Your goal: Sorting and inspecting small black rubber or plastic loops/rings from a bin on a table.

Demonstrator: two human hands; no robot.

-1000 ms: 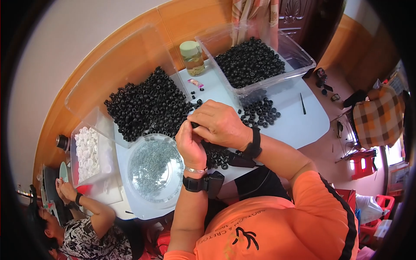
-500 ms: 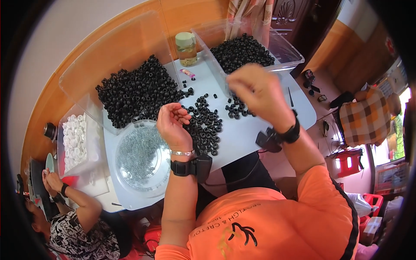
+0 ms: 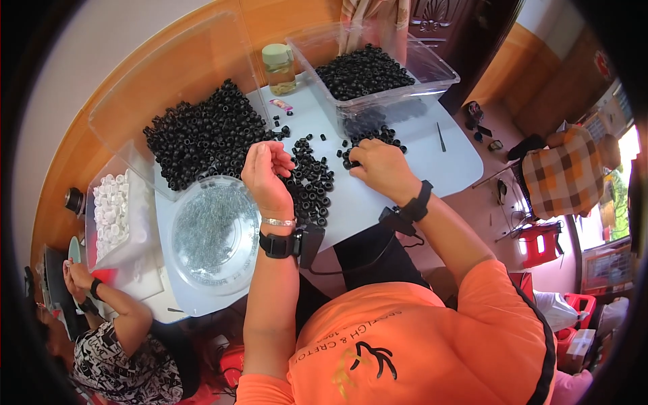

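My left hand (image 3: 268,177) is held above the table beside a loose pile of small black plastic rings (image 3: 312,192). Its fingers curl in toward the palm, and whatever they may hold is hidden. To the right, my right hand (image 3: 381,170) reaches down to a smaller group of black rings (image 3: 391,137). Its fingertips are bent together at the group's near edge; I cannot make out a piece between them. Left of my left hand is a round clear tray (image 3: 177,233) with many small shiny metal pieces (image 3: 212,226).
A clear bin (image 3: 425,88) of black parts stands at the back right; another heap of black parts (image 3: 202,138) is at the left. Nearby are a lidded jar (image 3: 279,71), a thin pointed tool (image 3: 441,137) and white caps (image 3: 112,212). A co-worker (image 3: 128,358) sits at the left.
My right hand has come down and toward me from in front of the clear bin to the small group of rings. My left hand keeps its curled pose.
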